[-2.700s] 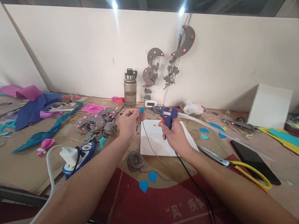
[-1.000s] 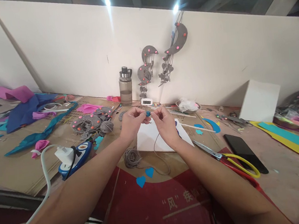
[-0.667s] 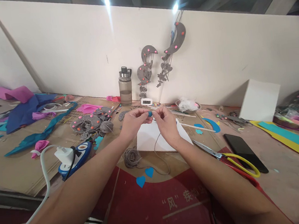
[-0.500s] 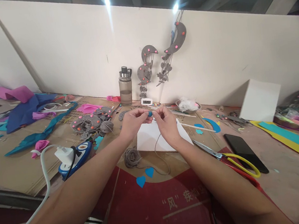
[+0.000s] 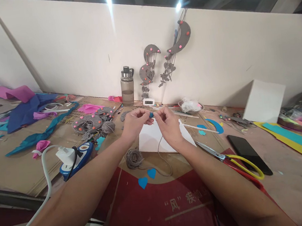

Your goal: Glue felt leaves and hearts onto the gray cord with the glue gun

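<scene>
Between the fingertips of my left hand [image 5: 136, 123] and my right hand [image 5: 169, 125] is a small blue piece [image 5: 151, 115], pinched from both sides above a white sheet [image 5: 150, 140]. Its exact shape is too small to tell. Grey yarn [image 5: 169, 161] runs from below my right hand down to a coiled bundle [image 5: 134, 159] on the cardboard. Two blue hearts [image 5: 143, 182] lie in front of the bundle. Right of my right hand, a blue crescent [image 5: 215, 125] lies near a white stick.
Scissors [image 5: 220, 156] and a black phone [image 5: 248, 155] lie at the right. A bottle [image 5: 127, 86] and small clock [image 5: 148, 102] stand at the back. Grey crescent hangings [image 5: 182, 39] are on the wall. A power strip [image 5: 77, 162] sits left, beside grey felt pieces [image 5: 87, 123].
The view has shifted very slightly. Both hands stay pinched on the blue piece, with hardly any movement.
</scene>
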A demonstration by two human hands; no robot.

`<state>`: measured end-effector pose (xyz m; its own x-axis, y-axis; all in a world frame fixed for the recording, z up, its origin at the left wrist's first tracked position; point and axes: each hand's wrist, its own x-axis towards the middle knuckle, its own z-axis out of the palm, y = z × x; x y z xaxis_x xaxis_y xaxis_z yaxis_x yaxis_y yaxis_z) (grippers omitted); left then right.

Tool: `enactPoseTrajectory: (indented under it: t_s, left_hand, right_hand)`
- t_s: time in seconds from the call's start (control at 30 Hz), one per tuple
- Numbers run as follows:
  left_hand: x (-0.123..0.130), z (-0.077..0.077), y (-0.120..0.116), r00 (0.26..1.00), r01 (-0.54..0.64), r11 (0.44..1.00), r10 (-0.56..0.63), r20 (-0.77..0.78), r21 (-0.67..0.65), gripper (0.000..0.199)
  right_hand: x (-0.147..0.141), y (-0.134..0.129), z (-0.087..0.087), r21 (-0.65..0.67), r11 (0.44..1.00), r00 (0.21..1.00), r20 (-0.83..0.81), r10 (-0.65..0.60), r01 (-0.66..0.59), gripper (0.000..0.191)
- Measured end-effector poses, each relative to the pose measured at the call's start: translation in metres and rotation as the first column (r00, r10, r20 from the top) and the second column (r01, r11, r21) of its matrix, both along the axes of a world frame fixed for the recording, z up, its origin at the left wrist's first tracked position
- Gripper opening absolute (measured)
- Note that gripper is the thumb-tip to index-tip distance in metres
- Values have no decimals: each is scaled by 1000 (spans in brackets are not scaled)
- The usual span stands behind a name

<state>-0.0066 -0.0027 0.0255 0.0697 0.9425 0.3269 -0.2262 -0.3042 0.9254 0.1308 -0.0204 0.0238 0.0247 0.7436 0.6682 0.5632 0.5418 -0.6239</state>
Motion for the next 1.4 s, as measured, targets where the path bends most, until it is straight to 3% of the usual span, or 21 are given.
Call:
enactPoseTrajectory:
  t_s: [0.57,0.87,1.23,1.4]
  left_hand:
    - [0,-3,2,1000,16,1000,-17,-18,-22,13]
    - [-3,1,2,981,191,973,-183,72,-131,22]
    - [-3,1,2,982,47,998,-53,-179,-36,19]
    - [-4,1,1,986,-16,999,9,-164,-45,16]
  right_hand:
    - [-1,2,0,-96,995,999,-40,-7,3,13]
    - [2,6,-3,-115,992,998,-40,-47,42,11]
    - [1,6,-5,-94,995,1000,2,-31,31,9]
    - [0,4,-6,-83,996,1000,-3,18,-18,10]
